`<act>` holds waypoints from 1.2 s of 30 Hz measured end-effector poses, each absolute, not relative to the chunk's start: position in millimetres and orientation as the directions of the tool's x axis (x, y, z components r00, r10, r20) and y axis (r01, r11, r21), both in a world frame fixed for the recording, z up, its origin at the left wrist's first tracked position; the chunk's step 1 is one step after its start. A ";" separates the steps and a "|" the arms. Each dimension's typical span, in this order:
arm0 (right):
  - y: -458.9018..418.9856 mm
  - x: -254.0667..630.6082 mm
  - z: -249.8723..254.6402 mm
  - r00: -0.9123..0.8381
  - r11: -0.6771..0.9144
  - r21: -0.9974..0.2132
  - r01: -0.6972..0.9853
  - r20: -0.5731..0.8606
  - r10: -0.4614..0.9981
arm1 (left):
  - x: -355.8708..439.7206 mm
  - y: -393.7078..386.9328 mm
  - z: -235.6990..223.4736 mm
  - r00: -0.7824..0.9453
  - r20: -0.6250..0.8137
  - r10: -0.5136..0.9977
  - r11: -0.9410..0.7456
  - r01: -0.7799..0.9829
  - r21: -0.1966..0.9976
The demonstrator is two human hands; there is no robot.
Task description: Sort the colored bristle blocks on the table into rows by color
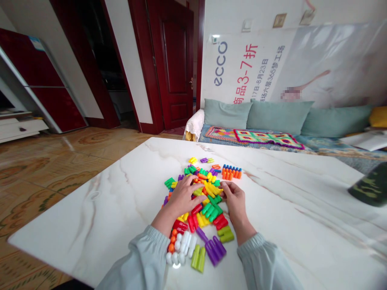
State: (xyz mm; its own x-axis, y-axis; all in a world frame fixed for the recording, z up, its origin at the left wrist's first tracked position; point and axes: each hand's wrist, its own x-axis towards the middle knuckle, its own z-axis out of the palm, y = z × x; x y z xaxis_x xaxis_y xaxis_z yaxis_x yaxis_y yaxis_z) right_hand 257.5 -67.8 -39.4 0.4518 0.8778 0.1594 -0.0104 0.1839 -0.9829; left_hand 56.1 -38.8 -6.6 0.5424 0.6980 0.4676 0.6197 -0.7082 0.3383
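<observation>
Nearest on the desk lie one lime block, long axis running near to far, and one purple block, slanting from far left to near right. Three orange balls line up beyond. Between the hands, one yellow block slants toward the right hand, whose fingertips are together at its end; I cannot tell whether they clamp it. The left hand's grip is spread apart. Farthest, three pillows lean in a row.

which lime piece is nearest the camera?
The lime piece between the white pieces and the purple cluster; the other lime ones lie farther back.
</observation>
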 end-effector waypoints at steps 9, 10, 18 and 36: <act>-69.4 254.3 -36.1 0.429 0.207 -0.978 0.006 0.189 0.883 | 56.9 -35.0 -5.9 0.409 0.554 0.725 -0.685 0.510 0.520; -69.8 253.2 -35.4 0.425 0.214 -0.977 0.012 0.199 0.883 | 56.8 -34.2 -5.7 0.356 0.572 0.739 -0.669 0.485 0.563; -74.4 244.8 -28.7 0.266 0.351 -0.908 0.227 0.405 0.875 | 58.4 -39.1 2.8 0.219 0.628 0.747 -0.659 0.373 0.653; -76.3 265.5 -17.6 0.293 0.440 -0.593 0.674 0.762 0.578 | 63.6 -48.0 4.6 0.332 0.732 0.595 -0.801 0.317 0.508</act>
State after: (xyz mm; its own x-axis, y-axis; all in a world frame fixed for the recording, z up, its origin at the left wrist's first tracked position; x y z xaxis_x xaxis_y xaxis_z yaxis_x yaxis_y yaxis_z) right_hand 265.5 -76.3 -17.6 0.2926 0.5779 0.7619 0.6742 0.4403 -0.5930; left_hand 63.6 -48.0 4.6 0.3320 0.5948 0.7321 0.3166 -0.8014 0.5075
